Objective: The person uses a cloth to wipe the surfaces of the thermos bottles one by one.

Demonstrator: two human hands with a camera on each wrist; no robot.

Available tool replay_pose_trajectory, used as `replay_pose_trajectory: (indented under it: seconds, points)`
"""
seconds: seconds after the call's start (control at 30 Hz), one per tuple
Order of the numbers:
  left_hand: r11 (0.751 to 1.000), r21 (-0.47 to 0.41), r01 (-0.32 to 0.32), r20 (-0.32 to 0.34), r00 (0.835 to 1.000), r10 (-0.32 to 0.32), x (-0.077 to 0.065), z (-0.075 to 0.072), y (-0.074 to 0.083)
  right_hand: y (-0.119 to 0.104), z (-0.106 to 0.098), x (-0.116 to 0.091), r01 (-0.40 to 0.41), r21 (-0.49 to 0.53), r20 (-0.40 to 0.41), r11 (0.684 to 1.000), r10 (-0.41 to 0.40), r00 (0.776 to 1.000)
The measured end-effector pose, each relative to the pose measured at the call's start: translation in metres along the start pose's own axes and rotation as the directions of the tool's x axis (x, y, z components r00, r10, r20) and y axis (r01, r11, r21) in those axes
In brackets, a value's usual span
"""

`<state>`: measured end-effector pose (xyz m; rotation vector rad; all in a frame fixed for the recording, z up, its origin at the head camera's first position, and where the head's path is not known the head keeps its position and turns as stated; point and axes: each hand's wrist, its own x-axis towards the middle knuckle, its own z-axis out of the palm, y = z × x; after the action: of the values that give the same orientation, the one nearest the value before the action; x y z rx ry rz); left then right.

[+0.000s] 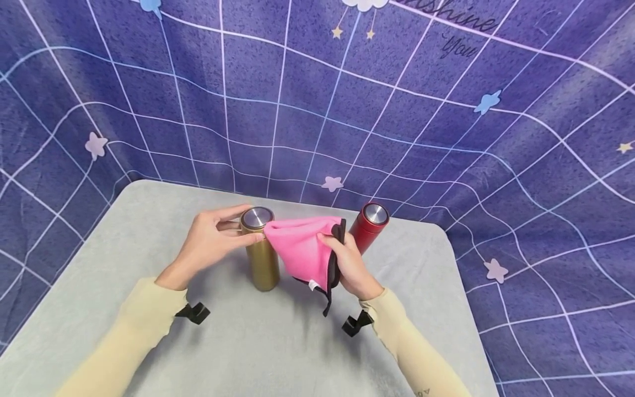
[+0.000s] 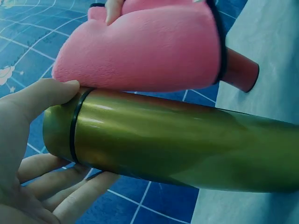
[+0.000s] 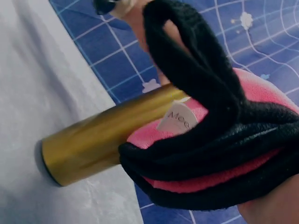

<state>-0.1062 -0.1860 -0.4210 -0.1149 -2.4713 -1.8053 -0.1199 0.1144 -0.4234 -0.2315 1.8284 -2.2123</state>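
A gold vacuum flask point(image 1: 263, 264) with a steel-topped lid stands upright on the table. My left hand point(image 1: 210, 234) grips it near the top, thumb on one side and fingers on the other; the left wrist view shows the thumb point(image 2: 65, 88) by the lid's dark seam. In my right hand point(image 1: 352, 264) is a pink fleece cloth point(image 1: 302, 242) with black edging and a white tag point(image 3: 177, 117), bunched and held against the gold flask's side. Most of the right fingers are hidden behind the cloth. A red vacuum flask point(image 1: 368, 229) stands just behind the right hand, partly covered.
The pale grey table point(image 1: 278, 353) ends at a purple-blue curtain point(image 1: 297, 127) with a grid and stars, which hangs behind and at both sides. Black wrist mounts point(image 1: 198, 313) jut out below both wrists.
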Motion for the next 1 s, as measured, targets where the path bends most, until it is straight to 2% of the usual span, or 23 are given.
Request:
replay_pose_trajectory:
  seconds: [0.23, 0.43, 0.53, 0.67, 0.73, 0.87, 1.0]
  points:
    - [0.997, -0.067, -0.035, -0.005, 0.999, 0.035, -0.005, 0.007, -0.008, -0.007, -0.002, 0.008, 0.035, 0.042, -0.067, 0.998, -0.033, 0.997]
    - [0.996, -0.001, -0.086, -0.052, 0.995, 0.086, -0.012, 0.020, -0.016, -0.009, 0.005, 0.016, 0.083, 0.021, -0.080, 0.996, -0.081, 0.993]
    - [0.991, 0.015, -0.136, -0.083, 0.987, 0.137, -0.016, 0.032, -0.021, -0.008, 0.010, 0.020, 0.109, -0.017, -0.089, 0.994, -0.110, 0.990]
    - [0.973, 0.011, -0.229, -0.120, 0.966, 0.228, -0.020, 0.047, -0.030, -0.007, 0.017, 0.026, 0.126, -0.063, -0.097, 0.990, -0.132, 0.987]
    - [0.967, 0.005, -0.254, -0.132, 0.959, 0.252, -0.024, 0.053, -0.036, -0.007, 0.020, 0.028, 0.130, -0.095, -0.103, 0.987, -0.140, 0.985]
    - [0.967, -0.028, -0.255, -0.140, 0.958, 0.249, -0.032, 0.061, -0.046, -0.006, 0.026, 0.031, 0.132, -0.139, -0.087, 0.981, -0.145, 0.986]
    - [0.977, 0.007, -0.214, -0.145, 0.966, 0.213, -0.039, 0.064, -0.055, -0.005, 0.031, 0.033, 0.135, -0.159, -0.056, 0.978, -0.145, 0.988]
